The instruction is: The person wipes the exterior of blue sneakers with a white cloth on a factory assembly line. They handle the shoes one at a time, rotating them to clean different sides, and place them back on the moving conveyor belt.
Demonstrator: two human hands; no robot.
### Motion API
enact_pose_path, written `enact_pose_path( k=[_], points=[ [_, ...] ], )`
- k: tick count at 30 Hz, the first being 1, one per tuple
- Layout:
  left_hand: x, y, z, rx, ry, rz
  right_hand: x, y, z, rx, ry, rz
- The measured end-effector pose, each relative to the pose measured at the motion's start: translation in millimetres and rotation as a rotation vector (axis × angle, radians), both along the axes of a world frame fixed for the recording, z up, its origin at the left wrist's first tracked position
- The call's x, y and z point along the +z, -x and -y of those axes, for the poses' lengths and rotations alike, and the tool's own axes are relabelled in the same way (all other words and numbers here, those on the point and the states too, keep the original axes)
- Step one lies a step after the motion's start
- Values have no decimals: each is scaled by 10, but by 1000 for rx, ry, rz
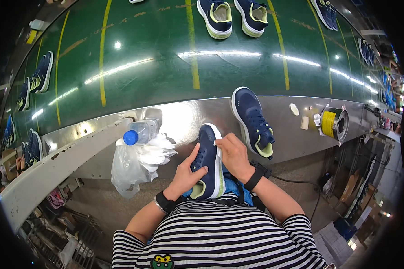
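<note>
The left hand [188,174] wraps snugly around the held shoe [211,161], toe over the surface [294,145]; the right hand [235,157] bunches at its sole edge, any grip unclear. Steady support and light pressure should suit. Nearby: 1 loose shoe [250,112], 1 bottle [144,131], 1 tin [330,123].

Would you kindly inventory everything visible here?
conveyor: one, green, yellow-lined, top
ledge: one, grey, below conveyor
held shoe: one, navy, lower centre
loose shoe: one, navy, right of held shoe
more shoes: several, blue, on conveyor
bottle: one, clear, blue-capped, left side
bag: one, translucent, beside bottle
papery wad: one, white, against bag
tin: one, yellow-silver, right ledge
small pieces: two, pale, near tin
rail: one, white, left
clutter: uncounted, mixed, lower corners
shirt: one, striped, bottom
wristbands: two, black, wrists
left hand: one, on held shoe
right hand: one, at its sole
</note>
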State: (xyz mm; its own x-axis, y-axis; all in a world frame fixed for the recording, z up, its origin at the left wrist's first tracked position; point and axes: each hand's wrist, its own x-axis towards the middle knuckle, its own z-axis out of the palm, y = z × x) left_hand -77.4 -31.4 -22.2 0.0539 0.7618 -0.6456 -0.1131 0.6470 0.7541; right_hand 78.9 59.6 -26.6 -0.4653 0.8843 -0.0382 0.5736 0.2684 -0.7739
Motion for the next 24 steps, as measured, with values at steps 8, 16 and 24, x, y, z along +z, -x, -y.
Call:
enact_pose_path(
  k=[8,16,24],
  points=[
    [-35,31,47,21,-9,46,72,-191,79,-191,468,-160],
    [-82,33,78,83,-58,112,-280,251,-465,-40,114,-51],
    [-112,0,151,74,-42,97,-189,65,-178,19,18,-85]
  ],
)
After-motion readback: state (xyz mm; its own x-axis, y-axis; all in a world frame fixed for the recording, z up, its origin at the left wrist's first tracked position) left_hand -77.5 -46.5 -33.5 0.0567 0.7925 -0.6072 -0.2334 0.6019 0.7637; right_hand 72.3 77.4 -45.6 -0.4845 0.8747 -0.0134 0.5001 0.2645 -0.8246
